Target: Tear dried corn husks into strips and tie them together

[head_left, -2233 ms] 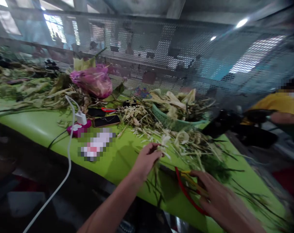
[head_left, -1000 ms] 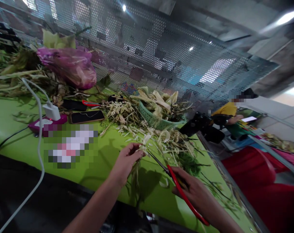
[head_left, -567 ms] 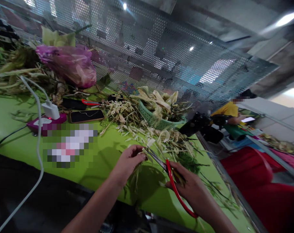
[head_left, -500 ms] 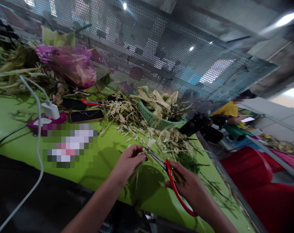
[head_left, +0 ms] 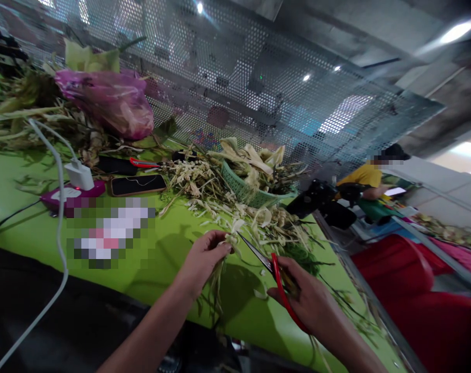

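Between the thumb and fingers of my left hand (head_left: 210,254) is a small bunch of pale dried plant strips (head_left: 232,238). Its top looks curled or knotted, and long thin ends hang below the hand. My right hand (head_left: 303,290) is closed around the red-handled scissors (head_left: 280,290). The blades point up and left, their tip just right of the bunch and seemingly apart from it. Small pale scraps (head_left: 260,294) lie on the green tabletop (head_left: 173,259) between the hands. Behind them spreads a heap of cut plant bits (head_left: 266,223).
A green basket (head_left: 254,197) full of dried leaves stands behind the heap. To the left are a phone (head_left: 138,184), a purple power strip (head_left: 74,197), a white cable (head_left: 60,233) and a pink plastic bag (head_left: 111,103). A person in yellow (head_left: 361,176) is at right, beyond red chairs (head_left: 394,269).
The scissors and my right hand have shifted slightly right and down, so the blade tip has drawn away from the bunch. My left hand stays nearly in place, with more of the pale top showing.
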Action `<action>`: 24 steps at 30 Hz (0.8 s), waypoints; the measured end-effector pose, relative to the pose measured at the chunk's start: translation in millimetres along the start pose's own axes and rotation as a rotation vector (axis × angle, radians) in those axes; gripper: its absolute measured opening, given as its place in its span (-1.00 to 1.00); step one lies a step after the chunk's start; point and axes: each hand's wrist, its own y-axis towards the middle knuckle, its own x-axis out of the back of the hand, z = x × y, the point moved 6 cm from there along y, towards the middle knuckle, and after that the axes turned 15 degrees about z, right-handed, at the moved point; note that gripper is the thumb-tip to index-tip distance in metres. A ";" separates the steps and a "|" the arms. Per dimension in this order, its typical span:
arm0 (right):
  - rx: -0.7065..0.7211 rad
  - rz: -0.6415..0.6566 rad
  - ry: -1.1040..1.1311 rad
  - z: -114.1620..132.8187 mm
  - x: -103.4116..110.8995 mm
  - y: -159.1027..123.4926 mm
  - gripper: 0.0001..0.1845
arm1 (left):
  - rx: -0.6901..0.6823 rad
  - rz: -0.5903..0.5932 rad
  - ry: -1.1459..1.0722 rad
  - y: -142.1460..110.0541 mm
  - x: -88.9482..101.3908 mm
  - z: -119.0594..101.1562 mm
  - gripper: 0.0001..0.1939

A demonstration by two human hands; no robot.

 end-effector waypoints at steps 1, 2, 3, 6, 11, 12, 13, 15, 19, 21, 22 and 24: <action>0.011 -0.014 -0.037 0.9 1.2 -1.6 -0.45 | -0.010 -0.004 0.001 0.1 0.6 -0.1 -0.72; 0.020 -0.027 -0.075 1.4 2.1 -2.9 -0.43 | -0.021 -0.002 0.005 0.2 0.9 -0.3 -0.72; 0.028 -0.037 -0.111 1.4 2.4 -4.0 -0.41 | -0.032 0.005 0.014 0.5 0.9 -0.6 -0.71; 0.044 -0.047 -0.190 -0.5 1.8 -5.2 -0.41 | -0.053 0.020 0.047 0.8 0.8 -1.4 -0.72; 0.067 -0.055 -0.235 2.2 2.8 -3.8 -0.51 | -0.060 0.022 0.055 1.4 0.2 -2.5 -0.73; 0.065 -0.066 -0.238 3.7 3.7 -3.7 -0.52 | -0.063 0.028 0.052 1.7 -0.3 -2.8 -0.73; 0.062 -0.075 -0.239 5.3 4.5 -3.8 -0.52 | -0.066 0.033 0.050 2.0 -0.7 -3.0 -0.73; 0.056 -0.090 -0.236 8.0 5.4 -4.1 -0.52 | -0.061 0.033 0.050 2.2 -1.1 -2.7 -0.72; 0.057 -0.100 -0.234 9.1 4.7 -4.3 -0.54 | -0.054 0.030 0.064 1.6 -1.5 -1.1 -0.72; 0.058 -0.108 -0.244 7.3 3.9 -3.9 -0.54 | -0.052 0.037 0.071 1.5 -2.0 -0.5 -0.71; 0.059 -0.115 -0.251 6.4 3.5 -3.8 -0.53 | -0.048 0.042 0.073 1.7 -2.3 -0.2 -0.71; 0.066 -0.133 -0.274 5.4 3.0 -3.4 -0.52 | -0.039 0.053 0.081 2.5 -3.0 -0.1 -0.71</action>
